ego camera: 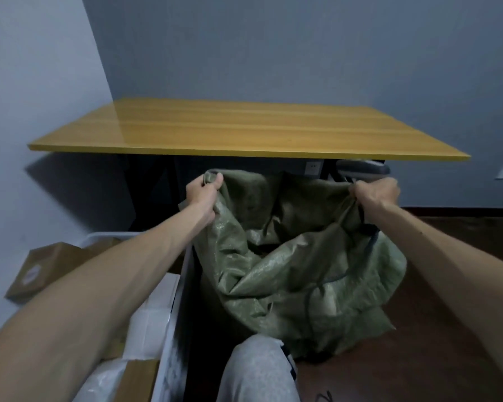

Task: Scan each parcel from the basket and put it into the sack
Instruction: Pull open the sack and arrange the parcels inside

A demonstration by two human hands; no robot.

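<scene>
**Knee [256,369] close against the sack [302,271], both hands spreading its mouth**

Grey-trousered and nearest of all, the knee is sitting just this side of the sack, which is slumping on the floor. The left hand [202,192] is clamping a bunched fistful of rim on the sack's left and the right hand [373,192] is doing the same on its right, fingers curled tight. The woven cloth is looking light, limp and rather slick, so it is probably going to sag shut once released, and the hem is the safest hold. Parcels are waiting in the white basket [183,285] just left of the sack: a brown box [140,378], likely stiff and best held by its edges, and white padded bags [148,323], likely soft.
</scene>
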